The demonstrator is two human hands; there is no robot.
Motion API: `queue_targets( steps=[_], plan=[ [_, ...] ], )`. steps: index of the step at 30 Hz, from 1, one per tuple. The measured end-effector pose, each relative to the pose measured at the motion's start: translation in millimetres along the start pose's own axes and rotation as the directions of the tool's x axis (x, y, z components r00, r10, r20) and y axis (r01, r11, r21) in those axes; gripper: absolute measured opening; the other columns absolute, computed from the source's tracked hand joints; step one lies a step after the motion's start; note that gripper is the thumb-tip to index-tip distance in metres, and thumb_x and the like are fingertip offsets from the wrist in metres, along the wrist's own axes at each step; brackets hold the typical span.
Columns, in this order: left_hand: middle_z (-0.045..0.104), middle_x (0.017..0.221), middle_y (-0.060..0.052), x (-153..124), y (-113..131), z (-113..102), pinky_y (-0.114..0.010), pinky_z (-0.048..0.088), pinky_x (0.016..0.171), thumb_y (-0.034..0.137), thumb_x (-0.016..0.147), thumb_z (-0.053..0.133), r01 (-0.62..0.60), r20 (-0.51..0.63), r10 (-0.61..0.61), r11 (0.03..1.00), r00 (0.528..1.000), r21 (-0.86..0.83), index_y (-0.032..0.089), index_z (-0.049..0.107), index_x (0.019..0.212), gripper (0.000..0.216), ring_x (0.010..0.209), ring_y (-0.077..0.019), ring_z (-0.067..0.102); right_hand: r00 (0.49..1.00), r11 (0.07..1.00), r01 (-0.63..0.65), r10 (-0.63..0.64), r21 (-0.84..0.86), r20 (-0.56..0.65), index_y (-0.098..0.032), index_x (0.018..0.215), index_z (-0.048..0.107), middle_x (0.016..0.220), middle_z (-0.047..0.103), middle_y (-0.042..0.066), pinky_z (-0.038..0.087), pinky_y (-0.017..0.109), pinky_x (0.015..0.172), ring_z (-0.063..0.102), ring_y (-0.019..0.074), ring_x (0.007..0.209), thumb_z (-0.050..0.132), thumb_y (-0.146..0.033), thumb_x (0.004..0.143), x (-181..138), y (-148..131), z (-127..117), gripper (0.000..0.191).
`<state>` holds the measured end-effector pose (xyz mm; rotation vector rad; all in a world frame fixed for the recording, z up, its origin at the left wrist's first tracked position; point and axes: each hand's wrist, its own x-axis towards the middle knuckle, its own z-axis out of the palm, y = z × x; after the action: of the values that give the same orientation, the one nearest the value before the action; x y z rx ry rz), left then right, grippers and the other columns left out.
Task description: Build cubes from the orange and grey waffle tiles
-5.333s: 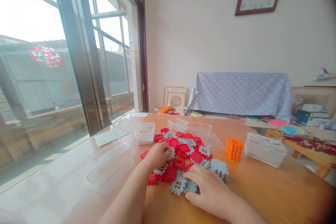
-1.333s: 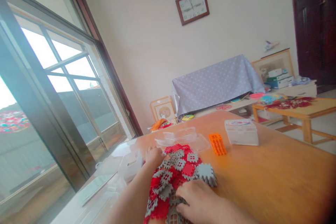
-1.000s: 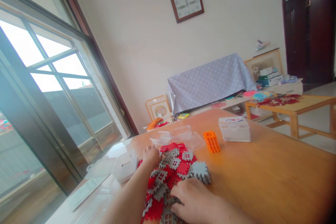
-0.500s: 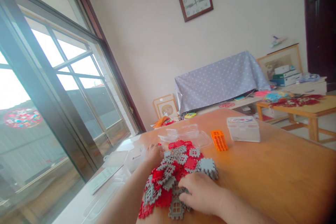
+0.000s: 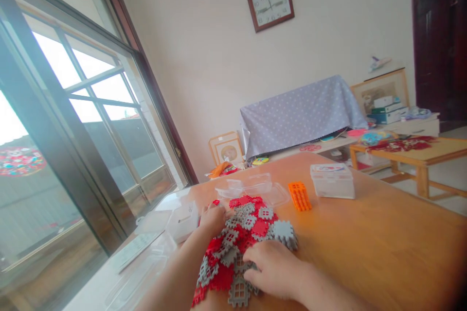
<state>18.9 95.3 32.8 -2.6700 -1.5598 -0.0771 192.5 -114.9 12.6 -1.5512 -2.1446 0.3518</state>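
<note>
A heap of flat red and grey interlocking tiles (image 5: 243, 233) lies on the wooden table (image 5: 365, 248). My left hand (image 5: 211, 217) rests on the heap's far left side with its fingers curled down onto the tiles. My right hand (image 5: 272, 267) lies on the heap's near side, fingers bent over several grey tiles. A built grey tile cube (image 5: 285, 233) sits at the heap's right edge. What either hand grips is hidden under the fingers.
An orange tile cube (image 5: 299, 196) and a lidded clear box (image 5: 332, 181) stand beyond the heap. Clear empty tubs (image 5: 251, 185) sit behind it; a white tub (image 5: 183, 214), clear lids (image 5: 134, 284) and a printed sheet (image 5: 133, 251) lie left by the window. A low table (image 5: 412, 150) stands at right.
The camera has tilted and swung. Both hands have stayed on the tile heap; the right hand has shifted slightly among the near grey tiles.
</note>
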Motion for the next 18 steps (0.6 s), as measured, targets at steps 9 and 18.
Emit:
queue_targets(
  steps=[9,18],
  plan=[
    [0.065,0.073,-0.004,-33.4,-10.6,-17.2,-0.037,0.045,0.08,0.035,0.092,0.047,0.037,0.036,-0.025,0.927,0.999,-0.374,0.019,0.06,0.078,0.026,0.078,-0.0214,0.062,1.0,1.0,-0.018,0.018,-0.015,0.01,-0.025,0.092,0.076,0.09,0.077,0.005,0.04,0.027,0.069,0.07,0.0229,0.087,0.058,-0.04,0.084,-3.4,-6.3,-6.6,0.025],
    [0.071,0.083,-0.002,-80.1,42.1,-20.5,-0.024,0.038,0.061,0.045,0.071,0.075,0.104,0.117,-0.2,-0.073,0.973,-0.992,0.018,0.062,0.091,0.036,0.078,-0.0168,0.068,0.907,0.984,0.056,0.021,0.17,-0.421,-0.026,0.104,0.071,0.093,0.071,0.002,0.047,0.027,0.076,0.065,0.017,0.084,0.053,-0.029,0.092,-9.2,-5.9,-45.0,0.021]
  ],
)
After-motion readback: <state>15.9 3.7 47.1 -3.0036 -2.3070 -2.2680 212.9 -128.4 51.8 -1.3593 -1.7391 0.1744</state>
